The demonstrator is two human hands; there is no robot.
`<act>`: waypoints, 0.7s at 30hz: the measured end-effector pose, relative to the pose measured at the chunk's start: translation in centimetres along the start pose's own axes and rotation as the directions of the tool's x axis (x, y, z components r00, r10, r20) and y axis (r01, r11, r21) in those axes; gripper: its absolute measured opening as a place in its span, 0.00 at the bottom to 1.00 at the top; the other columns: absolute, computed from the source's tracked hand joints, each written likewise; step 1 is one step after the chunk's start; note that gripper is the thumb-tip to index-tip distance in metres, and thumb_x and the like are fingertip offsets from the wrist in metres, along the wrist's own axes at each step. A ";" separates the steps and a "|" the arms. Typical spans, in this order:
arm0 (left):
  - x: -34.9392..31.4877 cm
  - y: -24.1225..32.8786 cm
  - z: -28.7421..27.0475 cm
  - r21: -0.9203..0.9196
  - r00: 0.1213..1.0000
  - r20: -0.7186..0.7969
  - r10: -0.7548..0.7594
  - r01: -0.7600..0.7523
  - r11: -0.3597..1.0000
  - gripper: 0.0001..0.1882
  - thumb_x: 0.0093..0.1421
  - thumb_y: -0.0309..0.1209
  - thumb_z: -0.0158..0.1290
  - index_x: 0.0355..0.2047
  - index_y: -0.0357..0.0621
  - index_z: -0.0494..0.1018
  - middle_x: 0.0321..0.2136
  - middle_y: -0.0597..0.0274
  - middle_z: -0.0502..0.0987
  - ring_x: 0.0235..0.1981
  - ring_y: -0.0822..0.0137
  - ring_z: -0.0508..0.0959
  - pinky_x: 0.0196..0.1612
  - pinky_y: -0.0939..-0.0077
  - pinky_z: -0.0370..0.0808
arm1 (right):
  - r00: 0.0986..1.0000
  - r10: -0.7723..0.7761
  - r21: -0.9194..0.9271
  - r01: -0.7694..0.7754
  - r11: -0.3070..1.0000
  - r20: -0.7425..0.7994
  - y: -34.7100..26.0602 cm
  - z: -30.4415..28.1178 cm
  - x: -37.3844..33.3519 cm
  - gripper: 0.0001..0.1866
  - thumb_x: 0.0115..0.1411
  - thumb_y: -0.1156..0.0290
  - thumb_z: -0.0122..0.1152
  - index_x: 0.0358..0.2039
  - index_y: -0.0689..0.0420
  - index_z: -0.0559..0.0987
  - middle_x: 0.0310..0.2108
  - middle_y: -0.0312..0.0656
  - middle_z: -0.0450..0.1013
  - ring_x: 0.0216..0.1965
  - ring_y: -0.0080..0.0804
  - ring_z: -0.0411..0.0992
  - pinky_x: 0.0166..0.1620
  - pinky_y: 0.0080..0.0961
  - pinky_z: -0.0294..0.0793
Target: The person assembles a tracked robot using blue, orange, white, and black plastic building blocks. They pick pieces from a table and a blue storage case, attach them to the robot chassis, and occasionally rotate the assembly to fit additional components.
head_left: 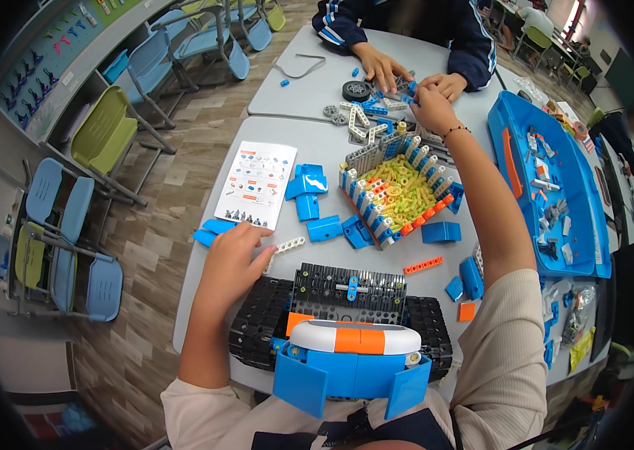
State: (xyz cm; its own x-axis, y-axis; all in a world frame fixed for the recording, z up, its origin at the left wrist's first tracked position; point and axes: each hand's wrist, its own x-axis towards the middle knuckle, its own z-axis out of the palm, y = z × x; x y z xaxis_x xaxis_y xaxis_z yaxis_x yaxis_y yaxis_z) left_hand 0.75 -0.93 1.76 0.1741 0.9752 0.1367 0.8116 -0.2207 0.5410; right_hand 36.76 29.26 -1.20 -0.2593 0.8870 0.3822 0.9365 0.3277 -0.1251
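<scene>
My left hand lies at the left of the table with thumb and forefinger apart. Its thumb is close to a white perforated beam; whether they touch I cannot tell. My right arm stretches to the far side, where my right hand has its fingers curled down among grey and blue building parts. What those fingers pinch is hidden. Just below that hand stands a box built of blue, white and grey bricks, filled with yellow-green pieces. Closest to me is a black tracked model with a blue, white and orange front.
Across the table, another person's hands handle parts beside a black wheel. A printed parts sheet lies left, near loose blue panels. An orange beam lies right of centre. A blue bin holds small parts. Chairs line the left.
</scene>
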 end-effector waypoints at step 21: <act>-0.2 -0.3 0.2 0.033 0.997 -0.064 0.049 -0.047 0.998 0.11 0.53 0.30 0.58 0.35 0.37 0.77 0.27 0.54 0.75 0.30 0.57 0.76 0.35 0.63 0.71 | 0.944 0.102 0.019 -0.114 0.993 0.315 -1.9 -0.8 3.9 0.23 0.55 0.59 0.58 0.43 0.64 0.76 0.40 0.58 0.76 0.45 0.51 0.75 0.48 0.38 0.73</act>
State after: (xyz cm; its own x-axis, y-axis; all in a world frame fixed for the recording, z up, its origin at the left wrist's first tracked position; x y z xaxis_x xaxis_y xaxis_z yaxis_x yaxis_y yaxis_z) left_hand 0.59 -1.06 1.42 0.1775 0.9601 0.2161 0.8207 -0.2656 0.5059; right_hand 34.16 31.87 1.22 -0.2237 0.9728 0.0597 0.9551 0.2310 -0.1854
